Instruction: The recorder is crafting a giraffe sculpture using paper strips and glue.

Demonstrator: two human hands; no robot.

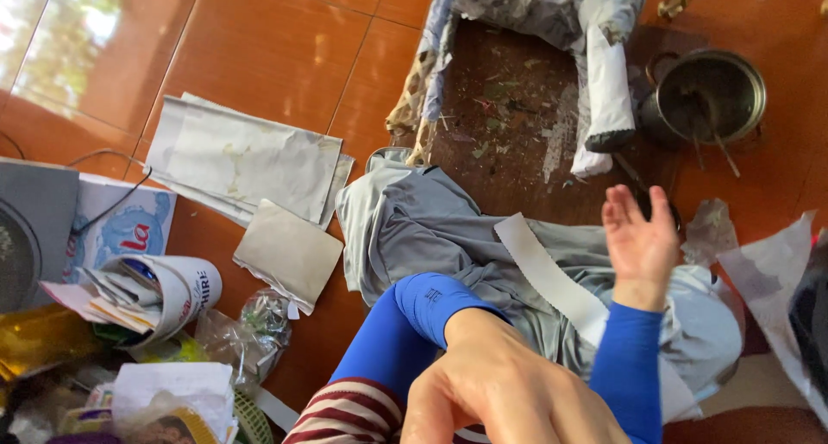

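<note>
Head view: your right hand [640, 241] hovers spread, palm up, holding nothing, over the grey garment [431, 228] with its white strip [552, 280] on the floor. Your left hand [509, 392] is curled low; grip unclear. Steel pot [709, 95] sits untouched.

A garment [448, 237] lies mid-floor with a paper strip [552, 280] across it; paper sheets [241, 159] to its left, a pot [709, 95] behind right, a hand [640, 241] above it.
</note>
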